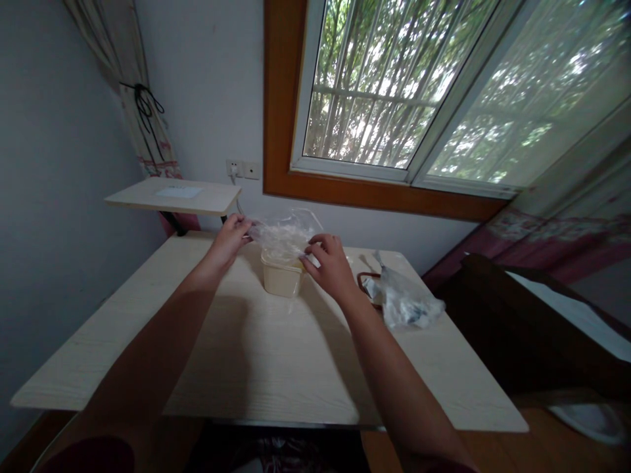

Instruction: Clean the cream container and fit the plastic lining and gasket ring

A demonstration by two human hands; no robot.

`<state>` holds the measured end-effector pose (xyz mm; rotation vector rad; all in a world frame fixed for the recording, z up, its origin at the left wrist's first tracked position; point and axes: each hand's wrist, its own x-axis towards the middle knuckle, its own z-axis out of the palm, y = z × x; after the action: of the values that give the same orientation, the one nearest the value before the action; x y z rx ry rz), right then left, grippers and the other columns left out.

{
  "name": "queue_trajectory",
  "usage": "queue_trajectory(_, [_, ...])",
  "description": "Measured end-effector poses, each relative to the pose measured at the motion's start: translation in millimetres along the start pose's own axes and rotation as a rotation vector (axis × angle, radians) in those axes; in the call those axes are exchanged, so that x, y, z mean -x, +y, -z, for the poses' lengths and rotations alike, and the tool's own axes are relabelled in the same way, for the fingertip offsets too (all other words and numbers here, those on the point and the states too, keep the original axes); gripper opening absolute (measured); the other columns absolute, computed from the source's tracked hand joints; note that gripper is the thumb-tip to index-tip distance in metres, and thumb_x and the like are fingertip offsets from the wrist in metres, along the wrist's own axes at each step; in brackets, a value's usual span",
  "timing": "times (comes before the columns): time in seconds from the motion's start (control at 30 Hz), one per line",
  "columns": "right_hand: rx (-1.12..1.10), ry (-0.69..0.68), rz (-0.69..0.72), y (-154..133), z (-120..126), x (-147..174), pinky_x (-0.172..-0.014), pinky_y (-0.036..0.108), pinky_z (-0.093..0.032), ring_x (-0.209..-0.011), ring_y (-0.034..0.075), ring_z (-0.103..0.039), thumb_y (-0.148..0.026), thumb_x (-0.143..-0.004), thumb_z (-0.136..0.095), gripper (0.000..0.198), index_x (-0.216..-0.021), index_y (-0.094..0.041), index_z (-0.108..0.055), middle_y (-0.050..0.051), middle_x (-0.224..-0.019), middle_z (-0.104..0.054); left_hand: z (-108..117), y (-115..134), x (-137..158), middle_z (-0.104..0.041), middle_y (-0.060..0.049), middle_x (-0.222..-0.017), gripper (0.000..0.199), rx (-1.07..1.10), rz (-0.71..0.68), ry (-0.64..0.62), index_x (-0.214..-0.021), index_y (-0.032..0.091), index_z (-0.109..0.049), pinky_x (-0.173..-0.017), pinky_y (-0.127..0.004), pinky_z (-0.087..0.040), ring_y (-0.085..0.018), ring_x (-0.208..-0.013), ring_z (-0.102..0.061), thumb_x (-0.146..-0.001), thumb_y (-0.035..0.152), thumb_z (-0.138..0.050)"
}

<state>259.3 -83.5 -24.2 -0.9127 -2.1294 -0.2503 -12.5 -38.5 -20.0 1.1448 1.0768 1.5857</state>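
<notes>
A crumpled sheet of clear plastic, perhaps a bag (283, 238), stretches between my two hands above a cream-coloured tub (282, 279). My left hand (233, 238) pinches its left side, with the fingers closed. At the right side, my right hand (329, 261) grips the plastic between thumb and fingers, close to the tub's right rim. The tub stands upright on the table, and the plastic hides most of its opening. What is inside the tub cannot be seen.
To the right on the pale wooden table (296, 355) lies a clear plastic bag (407, 299) with something dark inside, beside a brown-rimmed object (367, 284). A small raised shelf (217, 197) with a paper stands at the back left. Wall and window rise behind.
</notes>
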Motion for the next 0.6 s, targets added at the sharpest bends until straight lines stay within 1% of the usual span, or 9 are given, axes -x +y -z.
queue_trajectory(0.07, [-0.06, -0.016, 0.052, -0.7, 5.0, 4.8, -0.092, 0.044, -0.049, -0.102, 0.026, -0.056, -0.028, -0.094, -0.064, 0.005, -0.096, -0.024, -0.066, 0.011, -0.121, -0.061, 11.9, -2.0, -0.4, -0.065, -0.002, -0.089, 0.015, -0.105, 0.024, -0.043, -0.086, 0.019, -0.055, -0.064, -0.022, -0.052, -0.012, -0.075, -0.064, -0.081, 0.024, -0.068])
queue_trajectory(0.2, [-0.134, -0.092, 0.146, 1.3, 12.5, 15.2, -0.092, 0.043, -0.05, -0.107, 0.025, -0.059, -0.029, -0.096, -0.061, 0.008, -0.094, -0.024, -0.067, 0.01, -0.128, -0.062, 33.0, 0.6, 0.3, -0.063, 0.001, -0.077, 0.023, -0.291, 0.049, -0.09, -0.089, 0.018, -0.058, -0.054, -0.021, -0.048, -0.011, -0.06, -0.059, -0.074, 0.023, -0.075])
queue_trajectory(0.27, [-0.131, -0.14, 0.173, 3.7, 13.9, 21.0, -0.092, 0.044, -0.05, -0.104, 0.025, -0.06, -0.03, -0.097, -0.06, 0.01, -0.093, -0.024, -0.067, 0.01, -0.128, -0.063, 40.5, 3.3, 2.2, -0.063, 0.001, -0.073, 0.026, -0.355, 0.081, -0.171, -0.09, 0.018, -0.061, -0.051, -0.019, -0.045, -0.01, -0.057, -0.057, -0.07, 0.022, -0.079])
queue_trajectory(0.33, [-0.133, -0.174, 0.166, 6.3, 13.8, 26.6, -0.093, 0.045, -0.051, -0.103, 0.024, -0.06, -0.032, -0.097, -0.06, 0.011, -0.093, -0.024, -0.068, 0.01, -0.128, -0.063, 45.8, 5.3, 5.1, -0.063, 0.001, -0.07, 0.027, -0.392, 0.133, -0.277, -0.088, 0.018, -0.064, -0.047, -0.019, -0.043, -0.01, -0.053, -0.056, -0.068, 0.022, -0.082])
queue_trajectory(0.4, [-0.155, -0.182, 0.132, 8.9, 12.6, 31.2, -0.092, 0.045, -0.052, -0.104, 0.025, -0.06, -0.033, -0.096, -0.06, 0.012, -0.093, -0.025, -0.069, 0.011, -0.127, -0.063, 49.4, 5.4, 8.0, -0.063, 0.001, -0.066, 0.028, -0.394, 0.165, -0.341, -0.087, 0.018, -0.066, -0.044, -0.019, -0.041, -0.009, -0.049, -0.054, -0.066, 0.021, -0.084])
queue_trajectory(0.5, [-0.19, -0.15, 0.074, 12.7, 9.9, 34.8, -0.091, 0.045, -0.052, -0.107, 0.026, -0.06, -0.035, -0.096, -0.061, 0.014, -0.091, -0.025, -0.069, 0.012, -0.122, -0.064, 51.5, 2.1, 10.1, -0.063, 0.001, -0.063, 0.029, -0.371, 0.154, -0.378, -0.087, 0.018, -0.068, -0.042, -0.019, -0.04, -0.01, -0.046, -0.054, -0.063, 0.017, -0.085])
queue_trajectory(0.6, [-0.199, -0.089, 0.016, 16.8, 6.4, 35.4, -0.094, 0.046, -0.051, -0.109, 0.026, -0.06, -0.034, -0.097, -0.059, 0.017, -0.09, -0.023, -0.069, 0.012, -0.116, -0.065, 48.3, -3.5, 9.9, -0.063, 0.002, -0.062, 0.026, -0.443, 0.129, -0.402, -0.081, 0.019, -0.069, -0.042, -0.019, -0.039, -0.011, -0.048, -0.055, -0.059, 0.016, -0.083])
